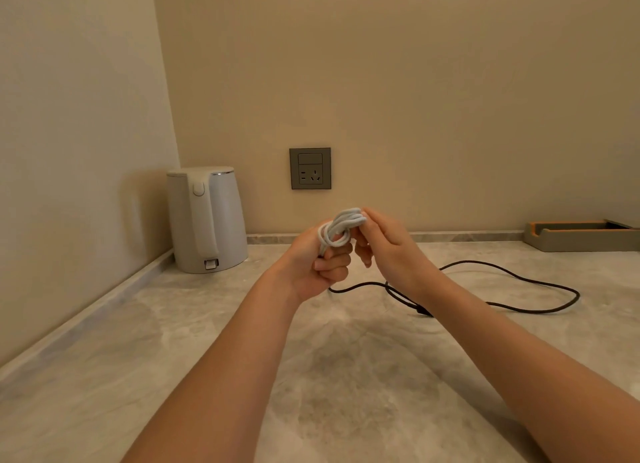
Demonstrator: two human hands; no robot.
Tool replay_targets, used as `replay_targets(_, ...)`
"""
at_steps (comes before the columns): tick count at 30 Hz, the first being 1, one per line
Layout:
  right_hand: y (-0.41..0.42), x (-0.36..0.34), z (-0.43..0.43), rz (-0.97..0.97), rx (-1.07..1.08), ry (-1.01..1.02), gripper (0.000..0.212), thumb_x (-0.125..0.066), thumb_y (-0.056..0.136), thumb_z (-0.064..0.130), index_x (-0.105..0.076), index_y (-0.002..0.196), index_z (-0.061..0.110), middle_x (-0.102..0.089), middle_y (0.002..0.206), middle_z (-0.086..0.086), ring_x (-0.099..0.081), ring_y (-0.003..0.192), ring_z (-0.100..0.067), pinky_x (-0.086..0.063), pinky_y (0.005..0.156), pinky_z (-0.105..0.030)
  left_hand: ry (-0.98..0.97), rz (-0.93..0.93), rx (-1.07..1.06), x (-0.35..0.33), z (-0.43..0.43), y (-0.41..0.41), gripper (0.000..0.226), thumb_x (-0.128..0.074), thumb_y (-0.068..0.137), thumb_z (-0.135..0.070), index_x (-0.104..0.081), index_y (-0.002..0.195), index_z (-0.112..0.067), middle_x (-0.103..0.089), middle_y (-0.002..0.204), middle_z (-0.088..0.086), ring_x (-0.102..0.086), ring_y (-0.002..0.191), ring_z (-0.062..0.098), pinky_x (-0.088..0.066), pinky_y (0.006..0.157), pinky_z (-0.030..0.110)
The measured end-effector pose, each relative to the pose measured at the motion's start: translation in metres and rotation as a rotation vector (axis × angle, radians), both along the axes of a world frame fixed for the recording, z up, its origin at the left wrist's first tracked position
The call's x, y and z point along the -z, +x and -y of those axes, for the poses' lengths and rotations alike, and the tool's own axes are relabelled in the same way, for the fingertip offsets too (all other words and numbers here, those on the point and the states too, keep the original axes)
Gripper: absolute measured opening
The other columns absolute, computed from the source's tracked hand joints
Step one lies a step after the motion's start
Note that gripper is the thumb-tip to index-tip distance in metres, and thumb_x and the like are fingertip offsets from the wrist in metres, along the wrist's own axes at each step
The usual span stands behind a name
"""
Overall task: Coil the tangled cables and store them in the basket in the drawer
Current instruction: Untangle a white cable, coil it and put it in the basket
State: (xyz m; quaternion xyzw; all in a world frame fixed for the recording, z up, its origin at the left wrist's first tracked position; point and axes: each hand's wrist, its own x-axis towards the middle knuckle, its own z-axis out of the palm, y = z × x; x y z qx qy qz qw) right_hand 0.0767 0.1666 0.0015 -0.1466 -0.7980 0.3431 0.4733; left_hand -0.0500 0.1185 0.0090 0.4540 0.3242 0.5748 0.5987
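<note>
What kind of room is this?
Probably a kitchen or a tea corner: a white electric kettle stands on a stone-look counter, and a wall socket sits just above the counter beside it.

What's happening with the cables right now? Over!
Left hand grips white cable coil. Right hand pinches its top. Black cable loose on counter, uncoiled. Basket, drawer not in view.

Two cables are counted: one white cable (341,227) and one black cable (465,261). One kettle (207,220), one wall socket (310,168) and one tray (581,235) are seen. Two hands are shown, the left hand (322,265) and the right hand (391,248).
</note>
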Motion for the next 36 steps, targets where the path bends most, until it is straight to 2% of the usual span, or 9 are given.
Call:
replay_targets(5,0.006,-0.002,-0.003,0.232,0.033,0.166,0.028,-0.036,0.098,0.020,-0.052,0.104,-0.001,-0.046,0.074,0.009,-0.042,0.064,-0.004,-0.036,0.063,-0.024,-0.048,0.105,0.007,0.003,-0.001,-0.003,0.033,-0.043,0.073,-0.021,-0.051,0.042,-0.014,-0.031,0.034,-0.008,-0.026,0.020,0.002,-0.013,0.029,0.011)
replay_targets(7,0.004,0.001,-0.003,0.333,0.108,0.260,0.036,-0.035,0.095,0.037,-0.053,0.107,0.008,-0.054,0.083,0.007,-0.049,0.073,-0.004,-0.039,0.068,-0.027,-0.064,0.083,-0.002,0.004,0.001,-0.004,0.034,-0.043,0.072,-0.021,-0.054,0.041,-0.015,-0.031,0.033,-0.008,-0.026,0.020,0.002,-0.011,0.031,0.011)
replay_targets(9,0.001,0.004,-0.002,0.341,0.235,0.351,0.045,-0.028,0.091,0.049,-0.054,0.098,0.013,-0.056,0.082,0.006,-0.050,0.076,-0.014,-0.040,0.069,-0.035,-0.096,0.075,0.019,0.004,0.003,-0.003,0.034,-0.044,0.073,-0.021,-0.053,0.041,-0.015,-0.031,0.034,-0.008,-0.026,0.020,0.002,-0.012,0.030,0.011)
replay_targets(13,-0.001,0.008,-0.007,0.307,0.402,0.341,0.029,-0.035,0.101,0.034,-0.043,0.074,0.024,-0.043,0.060,0.011,-0.044,0.064,-0.018,-0.035,0.061,-0.036,-0.197,0.092,-0.011,0.008,-0.003,0.005,0.041,-0.041,0.083,-0.021,-0.045,0.042,-0.014,-0.031,0.036,-0.006,-0.025,0.023,0.001,-0.014,0.030,0.014)
replay_targets(19,-0.003,0.019,-0.016,0.465,0.510,0.161,0.040,-0.038,0.098,0.033,-0.044,0.060,0.024,-0.052,0.065,0.004,-0.055,0.074,-0.025,-0.042,0.065,-0.039,-0.109,-0.272,-0.450,0.022,-0.017,0.019,0.078,-0.007,0.098,-0.058,-0.058,0.066,-0.008,-0.053,0.044,0.004,-0.044,0.030,0.012,-0.029,0.037,0.014)
replay_targets(24,0.001,0.019,-0.019,0.421,0.523,0.068,0.045,-0.043,0.097,0.038,-0.054,0.058,0.019,-0.049,0.054,0.002,-0.050,0.060,-0.021,-0.039,0.059,-0.035,0.165,-0.597,-0.597,0.026,-0.016,0.021,0.042,-0.030,0.101,-0.045,-0.056,0.091,-0.012,-0.064,0.065,0.010,-0.049,0.033,0.014,-0.035,0.036,0.021)
replay_targets(28,0.001,0.019,-0.014,0.214,0.555,0.136,0.039,-0.059,0.091,0.033,-0.055,0.056,0.015,-0.045,0.047,0.004,-0.041,0.048,-0.014,-0.033,0.052,-0.032,0.158,-0.488,-0.562,0.024,-0.012,0.021,0.034,-0.033,0.101,-0.040,-0.052,0.088,-0.016,-0.065,0.058,0.004,-0.047,0.033,0.012,-0.036,0.036,0.019)
replay_targets(31,0.000,0.014,-0.007,0.024,0.551,0.201,0.017,-0.067,0.085,0.022,-0.063,0.073,0.010,-0.060,0.060,0.002,-0.056,0.057,-0.016,-0.045,0.056,-0.032,0.079,-0.328,-0.571,0.019,-0.014,0.022,0.042,-0.033,0.101,-0.044,-0.055,0.089,-0.010,-0.062,0.050,-0.001,-0.045,0.035,0.012,-0.036,0.036,0.018)
replay_targets(36,0.002,0.019,-0.008,0.046,0.486,0.351,0.008,-0.066,0.085,0.012,-0.059,0.082,0.008,-0.062,0.066,-0.001,-0.055,0.058,-0.017,-0.046,0.058,-0.034,-0.065,-0.199,-0.539,0.017,-0.013,0.021,0.041,-0.034,0.101,-0.043,-0.053,0.081,-0.012,-0.054,0.043,-0.002,-0.042,0.032,0.010,-0.031,0.035,0.015)
